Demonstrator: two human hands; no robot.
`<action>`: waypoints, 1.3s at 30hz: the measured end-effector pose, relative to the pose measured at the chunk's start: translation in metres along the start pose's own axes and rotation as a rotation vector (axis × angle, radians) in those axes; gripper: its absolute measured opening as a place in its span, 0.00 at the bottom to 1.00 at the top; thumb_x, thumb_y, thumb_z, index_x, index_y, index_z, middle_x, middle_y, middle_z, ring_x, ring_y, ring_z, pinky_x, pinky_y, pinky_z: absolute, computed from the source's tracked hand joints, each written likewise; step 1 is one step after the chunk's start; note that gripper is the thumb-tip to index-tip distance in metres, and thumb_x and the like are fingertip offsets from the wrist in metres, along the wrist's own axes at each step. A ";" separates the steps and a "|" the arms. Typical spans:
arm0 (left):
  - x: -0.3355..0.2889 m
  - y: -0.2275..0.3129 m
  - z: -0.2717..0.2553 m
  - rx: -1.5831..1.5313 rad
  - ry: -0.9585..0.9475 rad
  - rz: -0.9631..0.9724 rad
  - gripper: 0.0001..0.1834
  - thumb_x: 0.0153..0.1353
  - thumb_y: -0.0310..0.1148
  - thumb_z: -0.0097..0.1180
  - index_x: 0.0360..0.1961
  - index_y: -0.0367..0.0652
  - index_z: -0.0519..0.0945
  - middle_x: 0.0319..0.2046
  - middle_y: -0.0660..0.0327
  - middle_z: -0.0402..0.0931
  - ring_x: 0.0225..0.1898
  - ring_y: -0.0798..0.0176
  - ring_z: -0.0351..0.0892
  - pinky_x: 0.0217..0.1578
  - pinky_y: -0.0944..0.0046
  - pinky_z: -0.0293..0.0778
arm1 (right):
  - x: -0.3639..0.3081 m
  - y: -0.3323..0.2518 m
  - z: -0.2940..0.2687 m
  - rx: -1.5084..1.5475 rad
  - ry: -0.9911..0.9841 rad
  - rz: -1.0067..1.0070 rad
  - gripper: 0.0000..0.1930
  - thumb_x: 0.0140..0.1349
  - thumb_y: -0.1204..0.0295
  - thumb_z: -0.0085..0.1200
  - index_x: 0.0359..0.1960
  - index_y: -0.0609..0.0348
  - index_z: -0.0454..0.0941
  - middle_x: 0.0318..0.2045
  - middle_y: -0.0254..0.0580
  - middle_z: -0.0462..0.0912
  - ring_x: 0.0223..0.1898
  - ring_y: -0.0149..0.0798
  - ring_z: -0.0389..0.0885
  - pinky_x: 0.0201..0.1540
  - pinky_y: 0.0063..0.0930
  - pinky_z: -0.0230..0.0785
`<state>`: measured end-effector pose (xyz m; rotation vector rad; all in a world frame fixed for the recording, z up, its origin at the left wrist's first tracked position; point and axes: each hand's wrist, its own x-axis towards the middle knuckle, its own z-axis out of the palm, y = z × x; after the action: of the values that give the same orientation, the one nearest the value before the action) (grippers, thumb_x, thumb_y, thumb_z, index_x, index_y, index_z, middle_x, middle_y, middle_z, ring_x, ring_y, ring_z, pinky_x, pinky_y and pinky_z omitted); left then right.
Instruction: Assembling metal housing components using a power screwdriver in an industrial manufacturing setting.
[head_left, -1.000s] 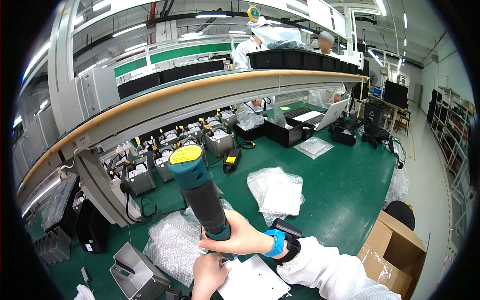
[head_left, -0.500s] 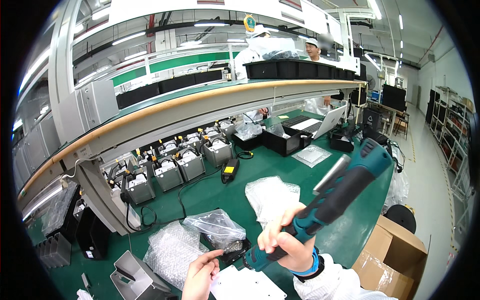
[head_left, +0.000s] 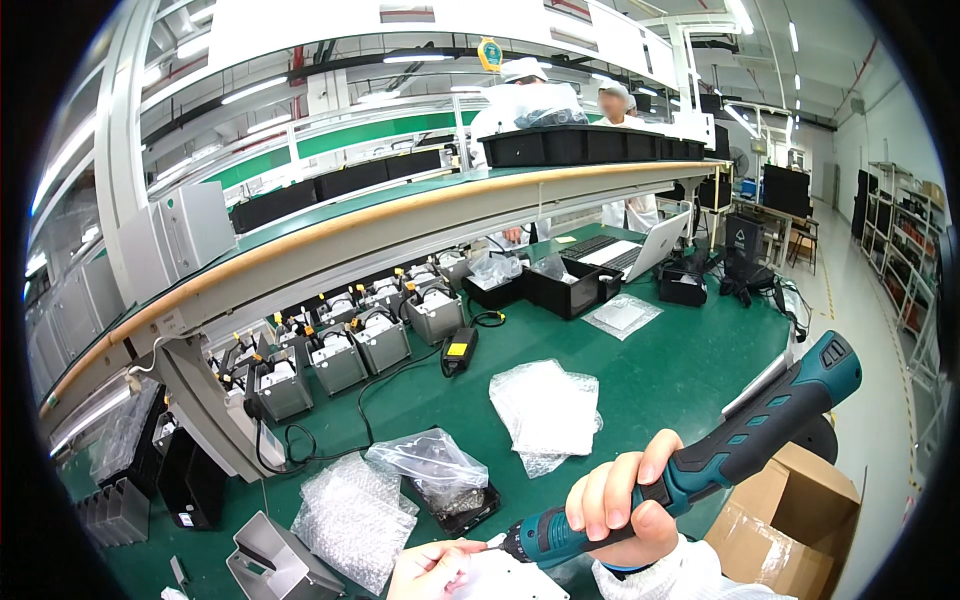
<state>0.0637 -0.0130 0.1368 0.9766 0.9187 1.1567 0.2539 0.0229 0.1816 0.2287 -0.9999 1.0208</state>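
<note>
My right hand is wrapped round a teal and black cordless screwdriver, held aslant with its thick end up to the right. The tool's nose points down left, towards my left hand. There the thumb and index finger close together by the bit; whatever they pinch is too small to make out. Beneath both hands lies a white plate with small holes, partly covered by them. Just beyond the nose sits a black tray of small metal parts, a clear plastic bag draped over it.
Bubble wrap and a grey housing lie to the left. White sheets in bubble wrap are farther off. Several grey boxes with cables line the back, near a laptop. A cardboard box stands at right.
The screwdriver's thick end has swung down and right, and its nose has shifted slightly right. My left hand has moved right to the bit, its pointing finger now closed against the thumb.
</note>
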 end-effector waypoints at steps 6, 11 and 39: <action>-0.010 0.007 0.005 -0.012 -0.061 0.002 0.13 0.58 0.25 0.50 0.44 0.32 0.75 0.29 0.66 0.75 0.28 0.77 0.69 0.31 0.79 0.64 | -0.001 0.010 0.000 0.031 -0.015 0.077 0.16 0.56 0.72 0.55 0.36 0.54 0.57 0.19 0.40 0.70 0.19 0.39 0.72 0.28 0.38 0.67; -0.008 -0.008 -0.003 0.047 -0.085 0.104 0.08 0.56 0.24 0.53 0.37 0.35 0.77 0.32 0.65 0.76 0.30 0.74 0.73 0.33 0.78 0.66 | -0.003 0.010 0.003 0.175 -0.007 0.100 0.16 0.55 0.79 0.52 0.38 0.57 0.57 0.22 0.46 0.72 0.23 0.38 0.73 0.32 0.38 0.68; -0.018 0.003 0.008 0.893 0.190 0.446 0.09 0.41 0.27 0.66 0.26 0.38 0.80 0.21 0.60 0.70 0.21 0.63 0.70 0.24 0.67 0.65 | -0.006 0.024 -0.001 0.142 -0.108 0.302 0.16 0.52 0.85 0.50 0.39 0.58 0.59 0.21 0.43 0.71 0.24 0.38 0.74 0.33 0.37 0.69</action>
<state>0.0673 -0.0316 0.1431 1.8837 1.4709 1.2243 0.2339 0.0329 0.1700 0.2566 -1.0816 1.3692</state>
